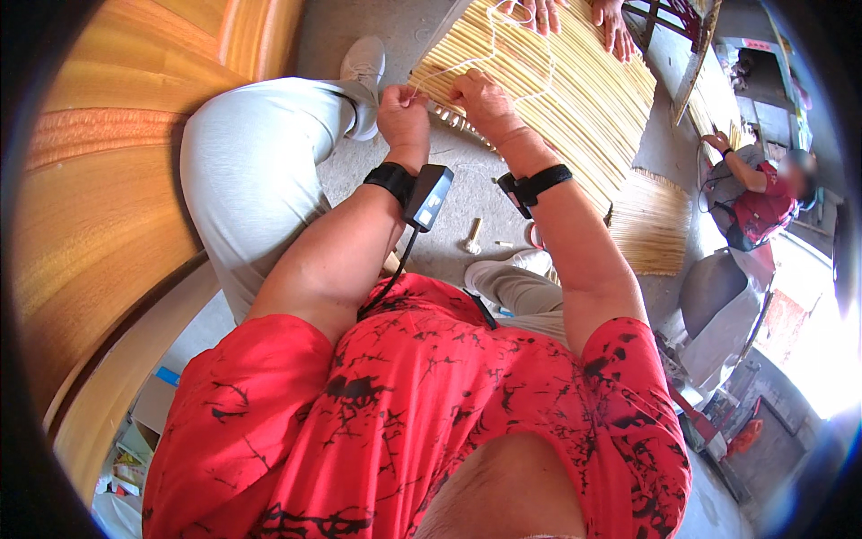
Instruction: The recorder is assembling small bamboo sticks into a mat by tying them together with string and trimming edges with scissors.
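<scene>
A mat of straw-coloured reeds (593,108) lies in front of me, its rods side by side. My left hand (404,115) is closed at the mat's near left corner, pinching a thin white cord (462,65). From there the cord runs over the reeds in a loose loop, coming back close to my right hand (488,106). That hand is bent over the mat's near edge with its fingers curled together; what they grip is hidden. Both wrists wear black straps with small devices.
Across the mat are another person's hands (541,13). A second reed mat (654,220) lies on the right, beyond it a person in red (763,202) bends over. A wooden panel (108,171) stands close on my left. Small pieces (473,235) lie on the concrete floor.
</scene>
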`<action>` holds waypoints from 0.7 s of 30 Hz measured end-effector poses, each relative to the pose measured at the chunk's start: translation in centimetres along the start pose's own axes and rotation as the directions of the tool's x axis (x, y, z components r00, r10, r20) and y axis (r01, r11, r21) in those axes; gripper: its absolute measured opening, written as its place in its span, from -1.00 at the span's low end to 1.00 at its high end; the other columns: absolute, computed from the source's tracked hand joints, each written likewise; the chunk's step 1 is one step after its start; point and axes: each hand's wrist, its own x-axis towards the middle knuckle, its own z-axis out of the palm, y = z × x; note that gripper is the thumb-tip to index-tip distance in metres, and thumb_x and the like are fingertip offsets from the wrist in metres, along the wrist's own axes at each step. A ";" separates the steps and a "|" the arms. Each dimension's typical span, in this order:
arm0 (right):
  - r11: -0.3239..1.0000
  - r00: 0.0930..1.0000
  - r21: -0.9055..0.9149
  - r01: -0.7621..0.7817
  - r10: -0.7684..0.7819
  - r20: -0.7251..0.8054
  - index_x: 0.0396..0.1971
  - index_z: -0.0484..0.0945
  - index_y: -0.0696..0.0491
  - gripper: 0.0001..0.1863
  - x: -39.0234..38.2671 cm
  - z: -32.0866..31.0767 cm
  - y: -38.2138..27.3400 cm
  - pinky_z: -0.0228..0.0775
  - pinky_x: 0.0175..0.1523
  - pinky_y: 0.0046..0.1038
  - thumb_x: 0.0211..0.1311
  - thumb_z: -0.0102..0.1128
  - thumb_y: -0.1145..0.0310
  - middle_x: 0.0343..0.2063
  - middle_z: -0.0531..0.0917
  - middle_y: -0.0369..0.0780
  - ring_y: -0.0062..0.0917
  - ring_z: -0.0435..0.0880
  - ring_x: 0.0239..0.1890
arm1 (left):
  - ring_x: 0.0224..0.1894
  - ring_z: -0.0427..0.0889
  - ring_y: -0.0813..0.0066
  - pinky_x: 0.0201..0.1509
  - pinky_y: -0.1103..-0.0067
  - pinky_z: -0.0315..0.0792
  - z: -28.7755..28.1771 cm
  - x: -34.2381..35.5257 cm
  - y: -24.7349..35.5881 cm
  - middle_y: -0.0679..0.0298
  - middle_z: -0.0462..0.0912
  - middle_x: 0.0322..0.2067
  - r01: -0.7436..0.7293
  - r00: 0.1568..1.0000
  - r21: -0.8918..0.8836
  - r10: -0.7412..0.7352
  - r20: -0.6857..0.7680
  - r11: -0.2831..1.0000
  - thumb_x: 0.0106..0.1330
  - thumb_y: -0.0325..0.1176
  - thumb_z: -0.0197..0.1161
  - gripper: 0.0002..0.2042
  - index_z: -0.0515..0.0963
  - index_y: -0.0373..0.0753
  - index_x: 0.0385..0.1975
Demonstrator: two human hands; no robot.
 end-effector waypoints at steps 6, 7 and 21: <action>0.997 0.996 -0.019 -0.069 0.070 0.057 -0.55 0.49 0.01 -0.96 0.1 -0.1 -0.1 0.34 -0.20 -0.32 -0.09 0.09 0.43 -0.48 0.49 -0.17 -0.26 0.48 -0.29 | -0.42 0.49 0.29 -0.32 0.47 0.37 -0.6 -1.1 1.1 0.24 0.52 -0.52 -0.221 0.969 0.301 0.175 0.174 0.928 -0.14 -0.38 0.32 -0.88 0.53 -0.19 -0.60; 0.997 0.996 -0.019 -0.069 0.070 0.056 -0.55 0.49 0.01 -0.96 0.1 -0.1 -0.1 0.34 -0.20 -0.32 -0.09 0.09 0.43 -0.48 0.49 -0.17 -0.26 0.48 -0.29 | -0.42 0.49 0.29 -0.32 0.47 0.37 -0.6 -1.1 1.1 0.24 0.52 -0.52 -0.223 0.969 0.301 0.176 0.174 0.927 -0.14 -0.38 0.32 -0.88 0.53 -0.19 -0.60; 0.980 0.994 -0.197 -0.029 0.050 0.101 -0.41 0.47 -0.10 -0.86 0.0 -0.7 -1.7 0.35 -0.15 -0.28 -0.02 0.11 0.27 -0.37 0.50 -0.21 -0.32 0.49 -0.19 | -0.42 0.52 0.18 -0.33 0.41 0.38 -0.2 -1.3 0.7 0.15 0.52 -0.49 -0.305 0.950 0.222 0.279 0.139 0.926 -0.03 -0.48 0.20 -0.91 0.48 -0.20 -0.49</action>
